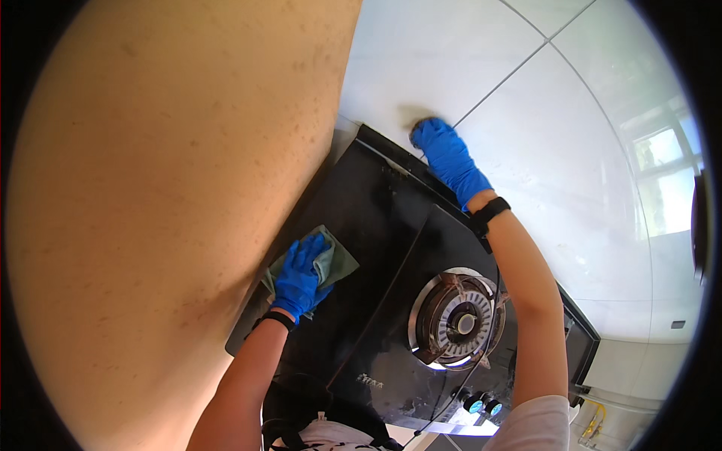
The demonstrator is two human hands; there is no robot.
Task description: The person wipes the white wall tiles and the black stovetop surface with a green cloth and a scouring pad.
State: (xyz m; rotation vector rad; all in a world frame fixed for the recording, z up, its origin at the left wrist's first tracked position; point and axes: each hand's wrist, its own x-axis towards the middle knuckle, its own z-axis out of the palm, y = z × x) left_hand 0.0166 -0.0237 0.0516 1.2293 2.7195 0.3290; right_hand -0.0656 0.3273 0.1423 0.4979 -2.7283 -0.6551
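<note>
My left hand, in a blue rubber glove, presses a folded grey-green cloth on the black surface of the stove unit, left of the burner. My right hand, gloved in blue too, is up at the white tiled wall, just above the stove's raised back edge. Its fingers are curled over a dark scouring pad, which touches the tile. Each wrist has a black band.
A gas burner with a rusty pan support lies below my right forearm. Two control knobs sit at the front edge. A thin black cable crosses the burner. A tan spotted surface fills the left side. Yellow piping shows lower right.
</note>
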